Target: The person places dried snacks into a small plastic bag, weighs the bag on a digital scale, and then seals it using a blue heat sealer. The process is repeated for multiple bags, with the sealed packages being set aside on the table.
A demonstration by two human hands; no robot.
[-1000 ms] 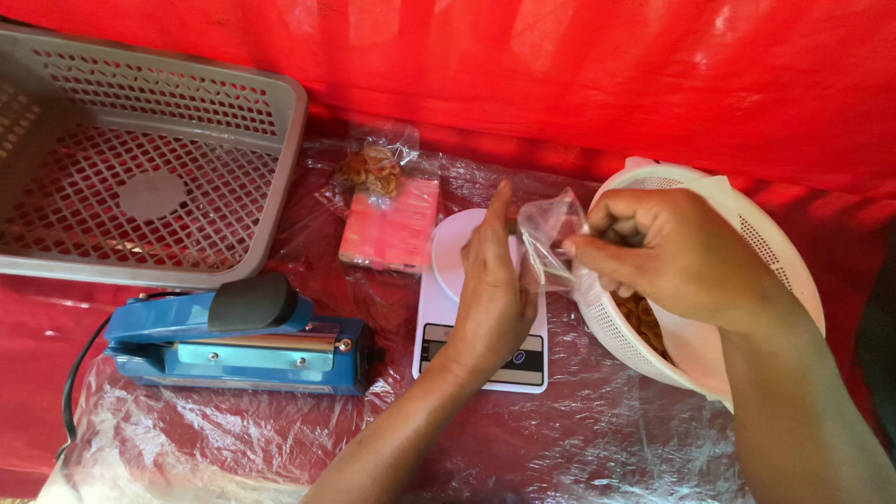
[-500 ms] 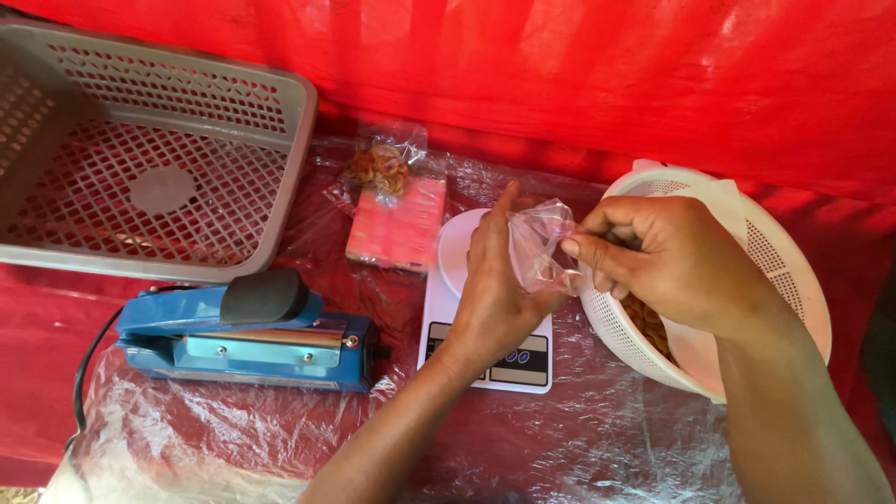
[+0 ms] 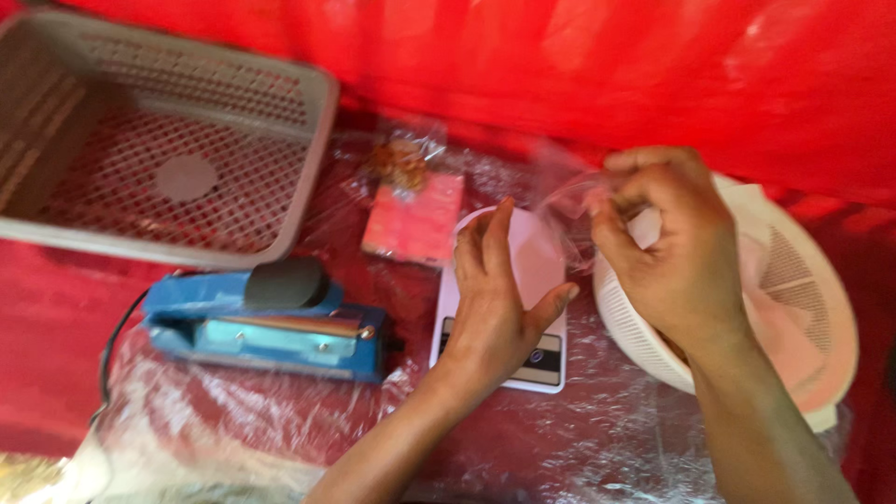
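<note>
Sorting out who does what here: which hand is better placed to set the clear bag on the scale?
Right, probably. The right hand already pinches the clear bag just above the scale; the left hand lies open across it.

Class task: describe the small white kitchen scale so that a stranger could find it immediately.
Start at the big grey basket, then drop to the blue sealer. Right of it lies the scale, under the left hand. Unlike the round white colander, it is flat and rectangular.

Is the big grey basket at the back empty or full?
Empty: the grey basket's perforated bottom shows bare across the visible part; its left end is cut off by the frame.
</note>
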